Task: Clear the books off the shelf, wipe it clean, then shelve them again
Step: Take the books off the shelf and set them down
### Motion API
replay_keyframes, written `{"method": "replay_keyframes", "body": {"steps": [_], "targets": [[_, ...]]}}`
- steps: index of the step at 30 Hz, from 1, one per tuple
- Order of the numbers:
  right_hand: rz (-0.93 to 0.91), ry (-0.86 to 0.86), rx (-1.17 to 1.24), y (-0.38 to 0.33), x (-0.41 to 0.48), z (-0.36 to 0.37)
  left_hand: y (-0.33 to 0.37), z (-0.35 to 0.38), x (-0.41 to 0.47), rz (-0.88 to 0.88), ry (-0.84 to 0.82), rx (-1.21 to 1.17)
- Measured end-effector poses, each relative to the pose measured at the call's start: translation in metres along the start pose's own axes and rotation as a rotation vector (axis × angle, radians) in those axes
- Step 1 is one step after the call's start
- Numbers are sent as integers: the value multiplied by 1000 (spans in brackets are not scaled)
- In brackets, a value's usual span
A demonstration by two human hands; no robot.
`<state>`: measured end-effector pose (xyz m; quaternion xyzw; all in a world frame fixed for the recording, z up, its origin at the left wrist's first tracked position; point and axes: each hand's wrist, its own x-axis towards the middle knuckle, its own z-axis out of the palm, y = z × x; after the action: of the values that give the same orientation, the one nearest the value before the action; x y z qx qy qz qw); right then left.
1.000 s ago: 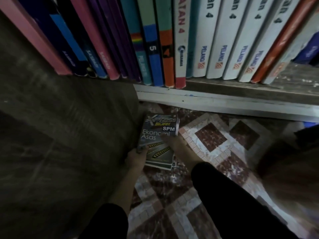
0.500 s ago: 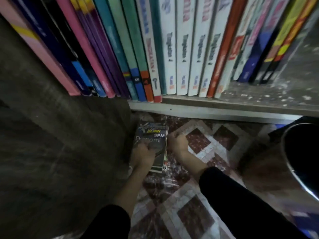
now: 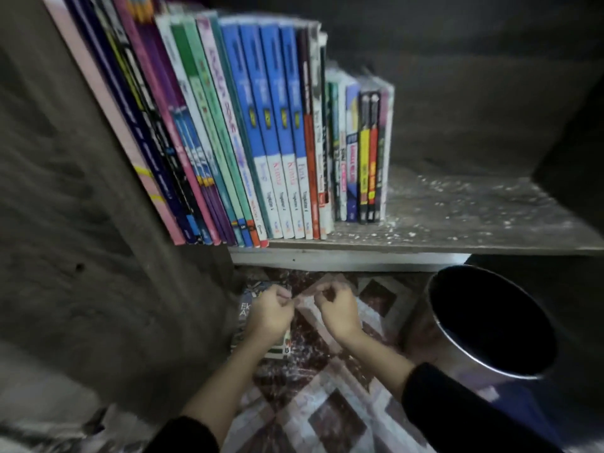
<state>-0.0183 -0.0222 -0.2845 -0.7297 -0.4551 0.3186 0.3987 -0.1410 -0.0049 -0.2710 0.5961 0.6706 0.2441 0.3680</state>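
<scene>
Far left of the fingers stands the dark wooden side panel (image 3: 98,223) of the bookcase. Above and beyond the fingers, a row of thin, glossy paperback schoolbooks (image 3: 261,142) leans leftward on the dusty grey shelf board (image 3: 474,217), which is speckled with white flecks where it lies bare.

The left hand (image 3: 271,313) has its fingers curled in, knuckles up, directly over a dark-covered softcover workbook (image 3: 246,308) that lies flat on the patterned maroon-and-white tiled floor (image 3: 327,420). Whether those fingers pinch its edge is hidden. Just beside it, the right hand (image 3: 336,310) is curled too, thumb against forefinger, with nothing seen in it.

Right of those fingers sits a shiny metal bucket (image 3: 421,335).

The shelved books look light singly but floppy and slick. They would probably handle best taken several at once, clamped across both covers near the lower spine ends, so that the leaning stack does not fan out or slide.
</scene>
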Motion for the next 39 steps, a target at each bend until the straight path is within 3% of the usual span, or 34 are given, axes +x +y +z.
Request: {"method": "replay_keyframes", "body": {"steps": [11, 17, 22, 24, 27, 32, 39], "targets": [[-242, 86, 26, -68, -50, -75, 83, -62, -54, 294, 161, -60], [-365, 157, 46, -107, -51, -112, 136, -79, -76, 593, 211, 52], [-429, 294, 51, -141, -27, -138, 195, -103, -71, 1031, 529, 311], [-395, 296, 52, -149, -13, -145, 214, -109, -59, 1119, 627, 441], [-362, 236, 31, -156, 7, -147, 236, -115, -46, 1122, 696, 709], [-394, 195, -93, -159, 32, -147, 257, -111, -33, 932, 643, 1047], [-467, 214, -262, -148, 47, -143, 240, -106, -11, 1015, 744, 1118]]}}
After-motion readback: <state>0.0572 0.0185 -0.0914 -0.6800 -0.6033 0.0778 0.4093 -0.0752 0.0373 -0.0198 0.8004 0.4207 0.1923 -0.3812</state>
